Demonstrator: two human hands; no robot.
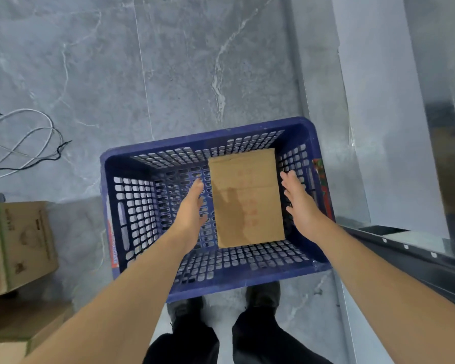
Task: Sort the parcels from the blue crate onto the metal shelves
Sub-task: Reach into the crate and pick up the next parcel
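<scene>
A blue perforated crate [208, 282] stands on the grey floor in front of my feet. One brown cardboard parcel [246, 198] lies flat in its right half. My left hand [192, 208] is inside the crate just left of the parcel, fingers straight and apart, holding nothing. On the parcel's right side my right hand [298, 200] hovers, open, palm facing the box. Neither hand touches the parcel as far as I can tell. A dark metal shelf edge [410, 256] runs along the lower right.
Cardboard boxes [19, 248] are stacked at the left edge. White and black cables [24, 143] lie on the floor at the upper left. A pale wall or panel [378, 114] rises on the right beside the crate.
</scene>
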